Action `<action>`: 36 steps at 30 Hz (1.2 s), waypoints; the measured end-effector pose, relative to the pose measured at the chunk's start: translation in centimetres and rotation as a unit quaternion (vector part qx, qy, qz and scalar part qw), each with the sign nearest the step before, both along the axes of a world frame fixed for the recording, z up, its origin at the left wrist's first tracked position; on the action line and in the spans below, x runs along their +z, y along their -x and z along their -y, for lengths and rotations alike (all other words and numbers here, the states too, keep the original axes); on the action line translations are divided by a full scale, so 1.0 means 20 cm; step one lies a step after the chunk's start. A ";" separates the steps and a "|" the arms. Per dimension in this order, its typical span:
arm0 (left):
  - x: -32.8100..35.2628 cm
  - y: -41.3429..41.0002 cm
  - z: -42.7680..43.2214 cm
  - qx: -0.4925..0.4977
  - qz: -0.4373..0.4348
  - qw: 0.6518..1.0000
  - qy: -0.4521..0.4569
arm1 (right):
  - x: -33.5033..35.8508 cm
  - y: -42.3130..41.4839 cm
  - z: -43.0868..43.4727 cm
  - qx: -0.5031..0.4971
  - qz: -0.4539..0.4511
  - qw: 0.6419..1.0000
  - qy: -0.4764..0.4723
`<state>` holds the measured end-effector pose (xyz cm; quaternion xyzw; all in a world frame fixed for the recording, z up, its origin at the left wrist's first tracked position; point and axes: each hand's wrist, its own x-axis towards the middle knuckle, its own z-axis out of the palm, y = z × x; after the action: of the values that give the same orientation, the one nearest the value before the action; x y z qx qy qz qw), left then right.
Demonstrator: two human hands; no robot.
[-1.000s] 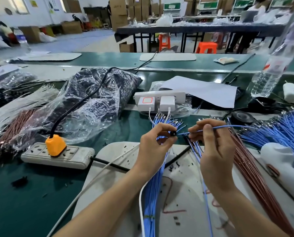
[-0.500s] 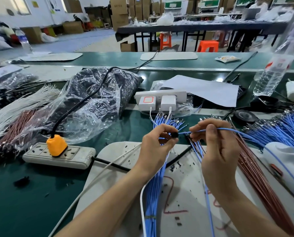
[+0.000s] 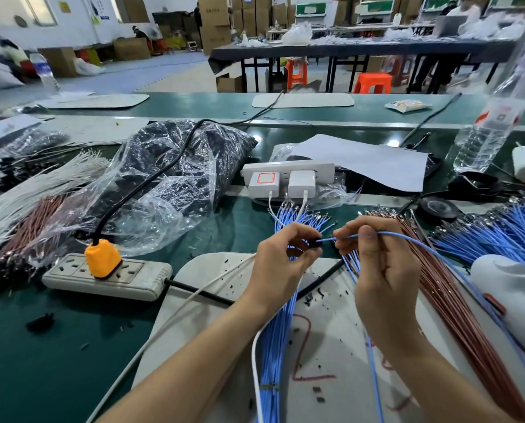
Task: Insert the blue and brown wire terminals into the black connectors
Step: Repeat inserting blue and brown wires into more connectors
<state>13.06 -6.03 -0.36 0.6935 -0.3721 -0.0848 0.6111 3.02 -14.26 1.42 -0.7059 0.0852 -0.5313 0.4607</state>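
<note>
Since a second ago the right hand [image 3: 383,270] has closed in on the left hand [image 3: 281,267], so only a short bare stretch of blue wire [image 3: 398,235] shows between them, and the wire's long tail has swung down to arc over the brown wires [image 3: 456,300] instead of running level to the right.

Left thumb and curled fingers pinch a small, blocky black connector [image 3: 316,242] at the fingertips. The right thumb and forefinger pinch the thin, smooth-sheathed wire just behind its tip, the other fingers curled below. The tip meets the connector's face; how deep it sits cannot be told.

Both hands hover above a pale mat [image 3: 212,300] with rounded corners, marked in red pen and speckled with black scraps. A tied bundle of blue wires [image 3: 278,346] runs along it beneath the left wrist, its metal terminals fanned out beyond the hands. The brown wires lie in a straight sheaf to the right, beside a loose blue pile [image 3: 505,233].

On the green table [image 3: 41,346] at left sits a grey power strip [image 3: 108,276] with an orange plug [image 3: 102,259], and behind it a crinkled clear bag [image 3: 163,184] of dark parts.
</note>
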 end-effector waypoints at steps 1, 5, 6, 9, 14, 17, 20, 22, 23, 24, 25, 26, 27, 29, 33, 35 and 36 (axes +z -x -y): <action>0.00 0.00 0.00 0.000 0.002 1.000 0.000 | 0.00 0.00 0.00 -0.003 0.000 1.000 0.002; 0.00 0.00 0.00 0.003 0.008 1.000 -0.001 | 0.00 0.00 0.01 -0.011 -0.003 1.000 0.004; 0.00 0.00 0.00 0.003 0.008 1.000 -0.001 | -0.01 0.00 0.01 -0.011 -0.003 1.000 0.003; -0.01 0.00 0.00 0.004 0.010 1.000 -0.003 | -0.01 0.01 0.00 -0.011 -0.003 1.000 0.002; -0.01 -0.01 0.00 0.003 0.005 1.000 -0.012 | -0.01 0.01 0.00 -0.014 -0.011 1.000 0.019; -0.01 -0.01 0.00 0.002 0.006 1.000 -0.020 | -0.01 0.01 0.00 -0.019 -0.016 0.999 0.031; -0.01 -0.01 0.00 0.003 0.014 1.000 -0.025 | -0.01 0.01 0.00 -0.026 -0.008 0.999 0.034; -0.01 -0.01 0.00 0.005 0.019 0.999 -0.030 | 0.00 0.01 0.01 -0.028 -0.006 0.999 0.035; -0.01 -0.01 0.00 0.006 0.020 0.999 -0.031 | 0.00 0.01 0.01 -0.028 -0.006 0.999 0.038; -0.01 -0.01 0.00 0.008 0.021 0.999 -0.032 | 0.00 0.01 0.01 -0.029 -0.006 0.999 0.041; 0.00 0.00 0.00 0.008 0.022 0.999 -0.033 | 0.00 0.01 0.00 -0.028 -0.004 0.999 0.046; 0.00 0.00 0.00 0.009 0.024 0.999 -0.034 | 0.00 0.01 0.00 -0.027 -0.002 0.998 0.051; 0.00 0.00 0.00 0.009 0.027 0.999 -0.034 | -0.01 0.02 0.00 -0.025 0.002 0.998 0.054; 0.01 0.00 -0.01 0.010 0.031 0.999 -0.036 | -0.01 0.02 0.00 -0.024 0.010 0.998 0.057; 0.01 0.01 -0.01 0.013 0.026 0.999 -0.036 | -0.01 0.02 0.00 -0.025 0.012 0.997 0.076; 0.01 0.01 -0.01 0.013 0.025 0.999 -0.034 | -0.02 0.02 0.00 -0.019 0.007 0.996 0.086; 0.01 0.01 -0.01 0.012 0.025 0.999 -0.033 | -0.02 0.02 0.00 -0.017 0.005 0.996 0.091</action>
<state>12.82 -5.89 -0.07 0.7198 -0.3754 -0.0725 0.5795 2.70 -14.18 1.03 -0.7409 0.0461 -0.5481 0.3855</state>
